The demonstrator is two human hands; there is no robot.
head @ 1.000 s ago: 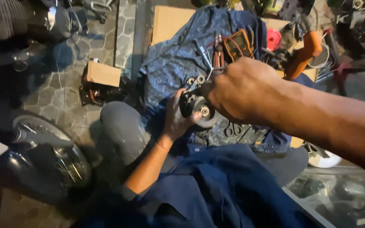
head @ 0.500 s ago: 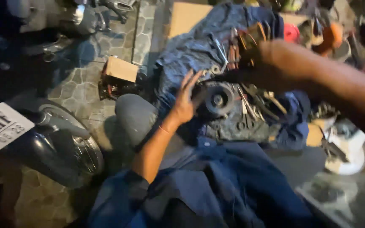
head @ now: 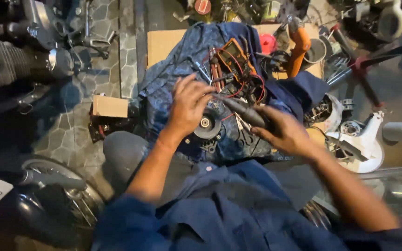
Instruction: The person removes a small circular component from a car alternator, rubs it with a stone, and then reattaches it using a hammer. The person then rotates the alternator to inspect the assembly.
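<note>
My left hand (head: pixel 188 104) is raised with fingers spread, just above a round black motor part (head: pixel 207 124) that rests on a blue cloth (head: pixel 177 79). It looks apart from the part or barely touching it. My right hand (head: pixel 285 134) grips a dark tool handle (head: pixel 246 113) that points up and left toward the part. An orange multimeter (head: pixel 233 53) with red leads lies on the cloth behind my hands, beside several hand tools.
A small cardboard box (head: pixel 110 106) sits on the stone paving at left. A motorcycle wheel (head: pixel 66 195) is at lower left, engine parts at upper left. White fan housings (head: pixel 364 139) and an orange-handled tool (head: pixel 299 46) lie at right.
My right hand came down off the motor part and now holds the dark tool at the right. My left hand has opened above the part, which now lies on the cloth.
</note>
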